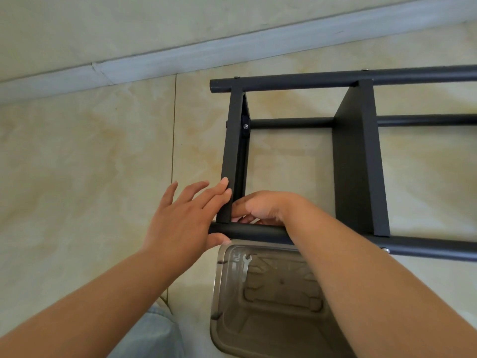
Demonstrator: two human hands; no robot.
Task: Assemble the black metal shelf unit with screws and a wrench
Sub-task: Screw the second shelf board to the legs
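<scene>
Shelving in black metal, the shelf unit (353,161), lies on its side on the pale marbled floor tiles (90,156), filling the right half of the frame. Round tubes run left to right: one along the upper part of the frame with small screw heads showing on it, one through the middle, and one across the lower centre. Two flat panels stand on edge between them, a narrow one at the centre (233,140) and a broader one to its right (358,164). A screw head (246,126) shows on the inner side of the narrow panel, near its upper end.

At the lower centre, the left hand (185,218) lies with straight, slightly spread fingers flat against the outer face of the narrow panel, its thumb under the end of the lower tube (254,232). The right hand (263,206) reaches over that tube into the corner where the panel meets it; its fingers are curled in close to the joint, but what they pinch, if anything, cannot be told.

Just below the tube, at the bottom centre, sits a clear plastic container (258,301) on the floor, with a small flat wrench (245,267) leaning inside near its upper left corner. A white baseboard (180,60) crosses the upper left of the frame, and light denim shows at the bottom edge.
</scene>
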